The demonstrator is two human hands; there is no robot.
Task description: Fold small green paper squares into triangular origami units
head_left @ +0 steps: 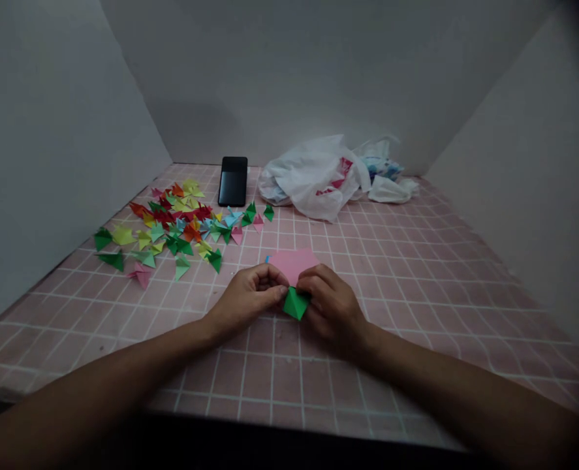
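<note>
Both my left hand (pixel 251 288) and right hand (pixel 332 308) pinch green paper (pixel 296 304), fingers closed, nearside of the pink sheet (pixel 294 262), apparently steadying it.

Pink gridded tabletop (pixel 406 274) (phone (pixel 233 181), paper shapes (pixel 192 229))

Crafting at what looks like a home table. Pale walls (pixel 299 85) frame a pink checked tablecloth (pixel 416 282) scattered with origami pieces (pixel 179 245).

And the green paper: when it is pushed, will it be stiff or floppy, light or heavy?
The green paper is probably very light, being a small folded sheet. It is likely fairly stiff for paper, as a crease runs down it. Its lower tip may bend, since the left hand and right hand hold its upper part.
</note>
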